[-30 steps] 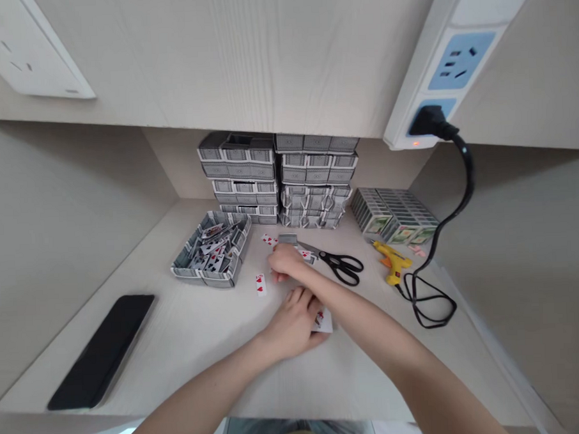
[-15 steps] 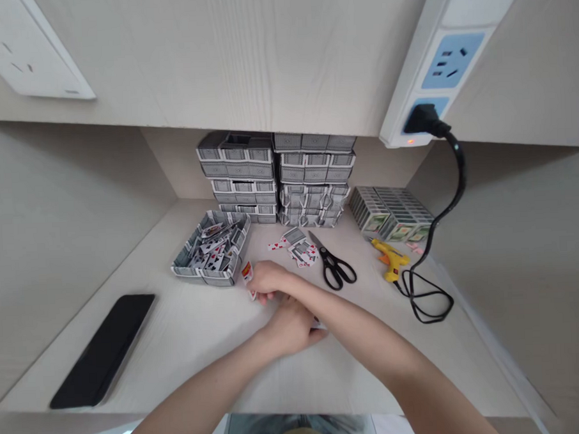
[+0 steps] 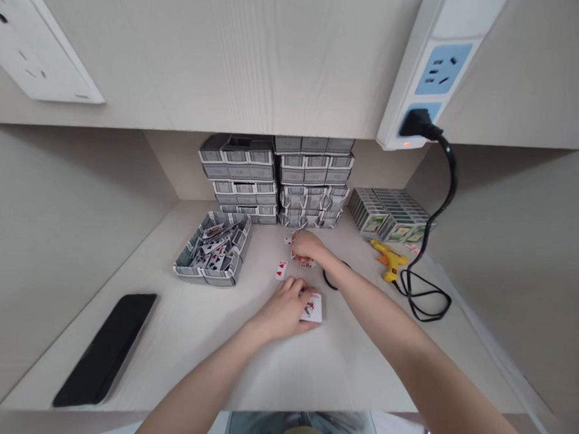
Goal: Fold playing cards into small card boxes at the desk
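Observation:
My left hand [image 3: 284, 310] is closed around the side of a deck of playing cards [image 3: 313, 309], whose top card faces up on the desk. Farther forward, my right hand [image 3: 309, 247] reaches into the loose card pile [image 3: 305, 263], fingers pinched together; what they hold is hidden. One small red-heart card piece [image 3: 281, 270] lies on the desk between the hands and the basket. The basket made of folded cards [image 3: 210, 276], with loose cards inside, is to the left. Black scissors [image 3: 329, 283] are mostly covered by my right hand and forearm.
Folded-card boxes [image 3: 316, 170] are stacked at the back. Card packs [image 3: 390, 216] stand at the right rear, beside a yellow glue gun [image 3: 390, 258] with a coiled black cable [image 3: 431, 316]. A black phone-like slab [image 3: 106, 350] lies at left. A power strip [image 3: 411, 96] hangs above.
My right hand has moved from beside the basket, across my left hand, to the loose pile. The card that was at its fingers is no longer visible there. The deck under my left hand shows more.

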`<move>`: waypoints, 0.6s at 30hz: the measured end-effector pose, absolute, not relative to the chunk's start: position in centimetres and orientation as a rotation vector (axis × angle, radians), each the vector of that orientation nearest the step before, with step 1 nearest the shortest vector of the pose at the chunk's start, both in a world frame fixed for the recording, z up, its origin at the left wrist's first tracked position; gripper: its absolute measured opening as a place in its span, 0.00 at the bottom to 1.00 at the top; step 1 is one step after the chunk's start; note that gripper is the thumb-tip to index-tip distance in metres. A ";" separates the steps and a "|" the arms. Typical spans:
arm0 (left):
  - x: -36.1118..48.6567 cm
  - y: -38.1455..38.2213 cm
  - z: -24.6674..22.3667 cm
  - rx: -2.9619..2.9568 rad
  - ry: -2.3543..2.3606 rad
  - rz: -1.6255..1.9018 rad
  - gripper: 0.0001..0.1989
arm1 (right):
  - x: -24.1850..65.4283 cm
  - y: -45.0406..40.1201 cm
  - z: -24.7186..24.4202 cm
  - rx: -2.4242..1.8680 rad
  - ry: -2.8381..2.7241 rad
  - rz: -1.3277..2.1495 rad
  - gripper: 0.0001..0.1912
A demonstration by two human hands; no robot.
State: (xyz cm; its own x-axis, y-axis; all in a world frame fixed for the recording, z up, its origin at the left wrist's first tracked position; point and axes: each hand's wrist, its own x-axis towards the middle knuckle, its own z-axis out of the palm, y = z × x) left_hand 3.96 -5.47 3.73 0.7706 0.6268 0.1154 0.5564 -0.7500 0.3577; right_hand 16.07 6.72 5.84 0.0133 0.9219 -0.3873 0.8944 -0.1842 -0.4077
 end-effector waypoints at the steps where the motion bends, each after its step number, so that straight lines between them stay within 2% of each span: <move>1: 3.6 -5.2 3.9 2.647 0.920 0.321 0.29 | 16.7 6.7 6.0 -2.191 -1.992 0.932 0.10; 6: 1.8 -4.4 5.0 2.565 0.851 0.199 0.33 | 17.6 5.3 6.8 -2.057 -2.085 1.000 0.13; 10: 1.1 -4.2 5.7 2.575 0.779 0.102 0.31 | 15.0 3.5 6.3 -1.819 -2.172 1.081 0.12; 18: 0.8 -4.4 6.5 2.597 0.751 -0.007 0.31 | 14.9 3.0 5.4 -2.091 -2.147 0.939 0.07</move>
State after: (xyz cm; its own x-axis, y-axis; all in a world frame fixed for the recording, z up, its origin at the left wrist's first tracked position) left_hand 0.80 -4.42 6.52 0.8529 0.5074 -0.1227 0.5097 -0.7586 0.4058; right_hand 14.95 2.99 5.36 -0.1137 0.9105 -0.3975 0.9099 -0.0653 -0.4098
